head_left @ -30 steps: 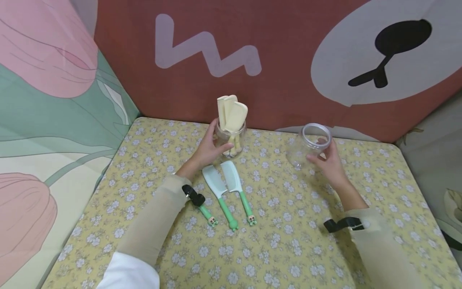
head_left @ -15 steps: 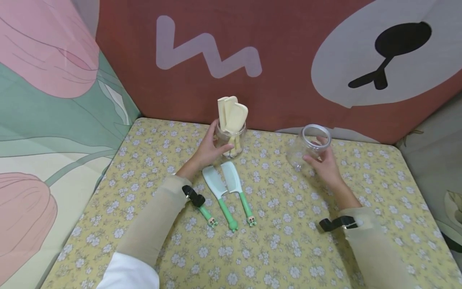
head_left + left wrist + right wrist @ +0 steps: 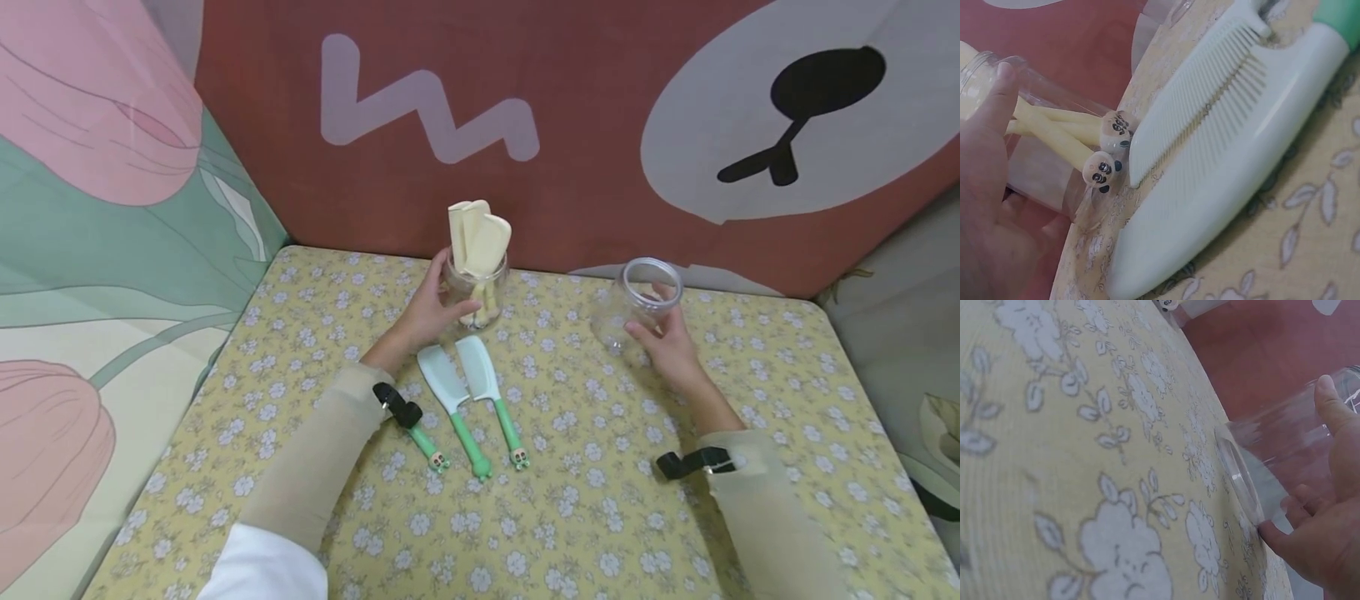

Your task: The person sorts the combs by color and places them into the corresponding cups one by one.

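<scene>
With thumb and fingers around its side, my left hand holds a clear jar standing near the table's back edge. Several cream combs stand in it, broad ends up; their panda-faced handle ends show at the bottom in the left wrist view. My right hand grips a second clear jar, its mouth up and nothing inside. In front of the left hand lie two pale mint combs with green handles. A third green handle sticks out from under the left wrist, the rest hidden.
A yellow floral cloth covers the table. Behind its back edge rises a red printed backdrop, and another printed panel stands at the left. Each wrist wears a black camera strap.
My right hand has shifted slightly left around its jar, the thumb reaching further across it. Left hand, both jars and the combs stay in place; the head view has drifted a little.
</scene>
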`<state>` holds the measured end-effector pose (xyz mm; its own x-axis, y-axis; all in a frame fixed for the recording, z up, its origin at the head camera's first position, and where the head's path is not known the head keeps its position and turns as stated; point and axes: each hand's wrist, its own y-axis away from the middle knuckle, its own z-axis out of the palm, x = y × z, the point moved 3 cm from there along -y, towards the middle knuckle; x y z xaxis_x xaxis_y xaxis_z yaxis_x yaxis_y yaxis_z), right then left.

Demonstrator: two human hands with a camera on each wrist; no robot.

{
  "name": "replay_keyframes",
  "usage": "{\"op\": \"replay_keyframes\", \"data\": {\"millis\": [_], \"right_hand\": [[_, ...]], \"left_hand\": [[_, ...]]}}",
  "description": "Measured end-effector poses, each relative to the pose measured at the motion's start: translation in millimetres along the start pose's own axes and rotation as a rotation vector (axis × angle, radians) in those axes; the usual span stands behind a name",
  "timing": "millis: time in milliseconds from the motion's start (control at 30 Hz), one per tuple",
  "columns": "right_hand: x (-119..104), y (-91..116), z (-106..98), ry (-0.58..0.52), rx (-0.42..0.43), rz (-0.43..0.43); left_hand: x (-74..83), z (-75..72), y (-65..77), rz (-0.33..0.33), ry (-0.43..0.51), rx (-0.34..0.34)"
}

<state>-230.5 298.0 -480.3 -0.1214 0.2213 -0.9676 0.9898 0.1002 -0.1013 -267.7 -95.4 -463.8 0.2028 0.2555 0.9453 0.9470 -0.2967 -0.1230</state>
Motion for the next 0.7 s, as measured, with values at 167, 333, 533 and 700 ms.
{"op": "replay_keyframes", "data": {"millis": [167,333,533,700], "right_hand": [[-0.7,-0.4,2.9,-0.013,0.008,-0.006],[-1.0,0.1,4.2,-0.007,0.012,0.009],[-3.2,-0.4,2.8,0.005,0.009,0.013],[-2.9,-0.7,1.1,0.007,0.018,0.019]], "left_hand": [[0.3,-3.6,4.4,-0.064,-0.045,0.002],[9.2,-24.6,14.9,-0.057,-0.112,-0.039],[15.9,-54.3,39.6,-0.065,-0.22,-0.075],[13.2,-70.9,66.2,-0.081,-0.338,-0.128]]}}
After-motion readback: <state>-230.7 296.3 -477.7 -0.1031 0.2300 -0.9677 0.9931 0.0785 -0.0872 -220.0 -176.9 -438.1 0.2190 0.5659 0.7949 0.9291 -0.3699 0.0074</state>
